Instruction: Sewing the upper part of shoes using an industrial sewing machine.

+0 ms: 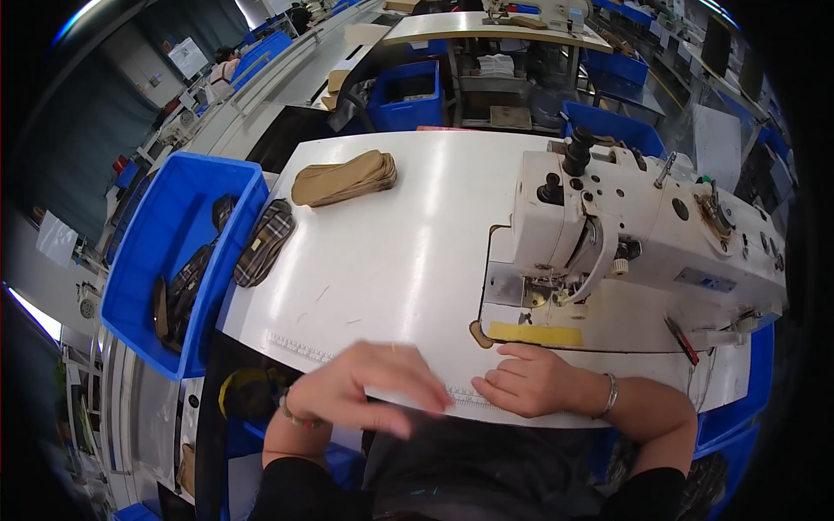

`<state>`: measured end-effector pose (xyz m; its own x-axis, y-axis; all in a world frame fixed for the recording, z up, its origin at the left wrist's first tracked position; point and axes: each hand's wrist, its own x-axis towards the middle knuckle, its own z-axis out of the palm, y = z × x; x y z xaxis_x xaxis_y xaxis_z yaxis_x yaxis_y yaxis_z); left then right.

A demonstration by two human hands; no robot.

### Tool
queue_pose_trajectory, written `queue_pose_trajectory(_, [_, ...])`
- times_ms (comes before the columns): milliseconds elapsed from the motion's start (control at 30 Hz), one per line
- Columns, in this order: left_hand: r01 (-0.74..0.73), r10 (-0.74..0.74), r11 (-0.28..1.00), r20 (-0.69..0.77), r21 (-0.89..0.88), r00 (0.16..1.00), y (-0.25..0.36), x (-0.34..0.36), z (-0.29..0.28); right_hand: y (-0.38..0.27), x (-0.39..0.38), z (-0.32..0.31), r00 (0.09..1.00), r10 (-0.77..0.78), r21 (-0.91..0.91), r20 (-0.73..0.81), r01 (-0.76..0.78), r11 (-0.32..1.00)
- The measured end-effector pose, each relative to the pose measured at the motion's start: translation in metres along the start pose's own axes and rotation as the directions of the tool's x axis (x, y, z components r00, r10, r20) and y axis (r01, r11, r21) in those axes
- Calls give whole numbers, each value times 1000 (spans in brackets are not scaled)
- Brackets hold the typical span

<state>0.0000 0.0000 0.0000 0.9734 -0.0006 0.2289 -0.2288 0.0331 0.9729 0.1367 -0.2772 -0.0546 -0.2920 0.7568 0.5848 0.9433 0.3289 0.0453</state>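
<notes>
My left hand, slightly blurred, is over the table's front edge with fingers apart and nothing in them. My right hand rests on the white table below the sewing machine, fingers curled; whether anything is under them is hidden. A yellow strip lies just beyond it, and a red-handled tool lies to its right. A printed measuring scale runs along the front edge. A stack of tan pieces lies at the back left, with folded plaid pieces nearer the left edge.
A blue bin holding dark pieces stands left of the table. More blue bins are beyond and under the workstations. Another white worktable is ahead. A co-worker sits at the far upper left.
</notes>
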Motion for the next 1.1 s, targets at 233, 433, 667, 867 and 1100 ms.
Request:
queue_pose_trajectory(233, [374,268,379,-487,847,831,-20,119,-120,-2,11,1,999,7,14,-34,-7,1000])
queue_pose_trajectory(433, [467,197,208,-505,859,840,-68,142,-177,0,7,3,998,28,23,-47,-27,999])
queue_pose_trajectory(667, [434,288,25,-422,901,860,-64,142,-175,0,7,-3,998,36,29,50,-38,999])
queue_pose_trajectory(867, [528,30,186,-542,829,840,-56,137,-176,0,8,3,999,30,39,-19,-29,999])
queue_pose_trajectory(1100, [299,185,88,-311,950,932,-45,124,-124,-1,7,2,1000,19,33,-5,-19,999])
